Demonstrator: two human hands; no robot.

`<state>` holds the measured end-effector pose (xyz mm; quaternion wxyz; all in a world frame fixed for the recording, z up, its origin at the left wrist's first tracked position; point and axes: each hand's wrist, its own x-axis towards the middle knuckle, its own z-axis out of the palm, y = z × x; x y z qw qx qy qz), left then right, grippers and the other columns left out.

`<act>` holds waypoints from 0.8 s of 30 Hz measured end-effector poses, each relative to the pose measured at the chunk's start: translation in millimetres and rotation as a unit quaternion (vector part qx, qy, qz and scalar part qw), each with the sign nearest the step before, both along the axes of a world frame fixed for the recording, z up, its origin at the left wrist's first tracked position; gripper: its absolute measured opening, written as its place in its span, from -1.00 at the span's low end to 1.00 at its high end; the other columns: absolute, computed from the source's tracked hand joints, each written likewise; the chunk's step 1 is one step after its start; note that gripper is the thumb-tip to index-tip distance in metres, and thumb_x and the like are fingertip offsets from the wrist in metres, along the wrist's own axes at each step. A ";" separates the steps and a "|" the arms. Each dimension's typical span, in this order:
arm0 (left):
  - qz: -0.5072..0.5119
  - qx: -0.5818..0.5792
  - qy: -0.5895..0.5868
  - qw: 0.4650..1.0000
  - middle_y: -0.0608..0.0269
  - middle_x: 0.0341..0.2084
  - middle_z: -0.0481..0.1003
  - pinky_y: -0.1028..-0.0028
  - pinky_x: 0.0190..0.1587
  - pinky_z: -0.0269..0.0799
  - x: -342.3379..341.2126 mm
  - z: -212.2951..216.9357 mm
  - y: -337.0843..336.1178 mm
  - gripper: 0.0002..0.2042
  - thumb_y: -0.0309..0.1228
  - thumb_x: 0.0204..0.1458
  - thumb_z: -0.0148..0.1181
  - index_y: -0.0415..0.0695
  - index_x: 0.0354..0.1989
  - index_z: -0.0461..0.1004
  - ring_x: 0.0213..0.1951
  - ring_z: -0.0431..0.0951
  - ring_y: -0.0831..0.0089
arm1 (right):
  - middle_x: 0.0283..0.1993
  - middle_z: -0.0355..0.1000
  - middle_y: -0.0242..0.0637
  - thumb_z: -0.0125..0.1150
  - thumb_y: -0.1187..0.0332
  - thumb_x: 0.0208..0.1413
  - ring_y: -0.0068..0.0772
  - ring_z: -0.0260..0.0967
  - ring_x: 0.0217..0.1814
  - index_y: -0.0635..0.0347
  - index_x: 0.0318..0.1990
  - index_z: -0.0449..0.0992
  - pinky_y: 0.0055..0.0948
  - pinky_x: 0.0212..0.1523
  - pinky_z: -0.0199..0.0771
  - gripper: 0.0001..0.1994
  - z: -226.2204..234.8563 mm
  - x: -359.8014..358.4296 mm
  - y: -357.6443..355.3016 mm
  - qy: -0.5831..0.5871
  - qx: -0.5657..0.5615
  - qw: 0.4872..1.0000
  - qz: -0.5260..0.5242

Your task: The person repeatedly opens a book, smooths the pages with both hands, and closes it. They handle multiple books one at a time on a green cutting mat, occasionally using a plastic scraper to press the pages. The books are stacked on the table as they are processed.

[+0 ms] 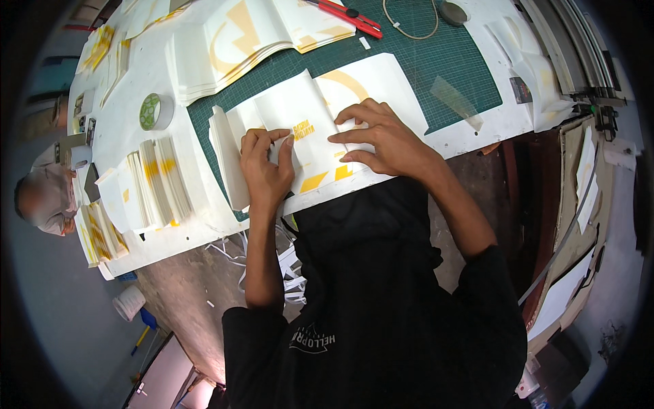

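Note:
In front of me a white paper sheet with yellow print (pixel 317 151) lies over the near edge of a green cutting mat (pixel 470 88), with upright folds across it. My left hand (pixel 267 163) is closed at the sheet's left part, its thumb and index finger pinching a fold beside the small yellow lettering. Resting on the right part, near another fold, my right hand (pixel 387 142) has its fingers bent but apart, with the fingertips on the paper. Against my left wrist side stands a stack of folded white paper (pixel 228 160).
Beyond lies a pile of printed sheets (pixel 228 51), with a red cutter knife (pixel 351 17) at its right. A tape roll (pixel 156 112) and folded paper bundles (pixel 160 180) are on the left. A clear strip (pixel 455 102) lies right. Another person (pixel 51 187) is at the far left.

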<state>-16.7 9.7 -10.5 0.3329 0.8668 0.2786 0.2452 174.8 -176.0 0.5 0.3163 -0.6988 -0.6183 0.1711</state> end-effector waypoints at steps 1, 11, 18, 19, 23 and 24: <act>0.000 -0.003 -0.001 1.000 0.13 -0.33 0.46 0.28 -0.16 0.40 0.2 0.2 -0.2 -0.88 -0.58 0.08 0.41 -0.22 -0.20 0.70 -0.24 0.47 0.19 | 0.23 0.51 -0.31 0.57 0.23 0.02 -0.19 0.38 0.19 -0.06 0.10 0.77 -0.21 0.32 0.31 -0.57 0.1 -0.1 -0.2 -0.002 -0.001 1.000 0.000; -0.023 -0.026 0.040 0.999 0.12 -0.28 0.47 0.25 -0.05 0.43 -6.1 7.5 6.3 -0.76 -0.50 0.01 0.53 -0.20 -0.13 0.70 -0.16 0.49 0.16 | 0.25 0.48 -0.29 0.54 0.28 0.05 -0.15 0.35 0.28 -0.05 0.15 0.73 -0.19 0.37 0.30 -0.56 6.5 -3.8 0.1 -0.028 -0.021 0.999 0.000; -0.145 0.016 0.127 0.981 0.11 -0.13 0.48 0.17 0.22 0.35 -18.3 25.9 31.8 -0.47 -0.34 -0.13 0.66 -0.10 0.08 0.66 0.03 0.46 0.09 | 0.26 0.48 -0.34 0.56 0.28 0.04 -0.20 0.33 0.29 -0.07 0.13 0.76 -0.21 0.37 0.33 -0.57 8.5 -3.7 0.5 -0.017 -0.050 0.998 -0.017; -0.153 0.037 0.130 0.979 0.11 -0.11 0.48 0.15 0.22 0.37 -19.2 26.8 32.6 -0.46 -0.34 -0.14 0.67 -0.08 0.08 0.65 0.05 0.46 0.08 | 0.26 0.48 -0.34 0.56 0.28 0.04 -0.20 0.33 0.29 -0.07 0.12 0.76 -0.21 0.37 0.33 -0.57 7.9 -4.3 0.1 -0.021 -0.055 0.998 -0.020; -0.163 -0.018 0.154 0.974 0.15 -0.09 0.46 0.17 0.37 0.18 -20.4 30.4 36.7 -0.42 -0.26 -0.18 0.70 -0.09 0.10 0.67 0.09 0.43 0.15 | 0.25 0.49 -0.33 0.56 0.28 0.04 -0.20 0.34 0.27 -0.05 0.12 0.76 -0.23 0.36 0.36 -0.58 10.1 -5.2 1.0 -0.020 -0.046 0.999 -0.019; -0.163 -0.019 0.155 0.974 0.16 -0.08 0.46 0.17 0.37 0.18 -20.9 30.4 36.7 -0.41 -0.25 -0.19 0.70 -0.08 0.10 0.67 0.09 0.43 0.15 | 0.25 0.49 -0.33 0.57 0.28 0.04 -0.20 0.35 0.26 -0.05 0.11 0.76 -0.24 0.35 0.36 -0.58 10.0 -5.6 1.2 -0.021 -0.044 0.999 -0.019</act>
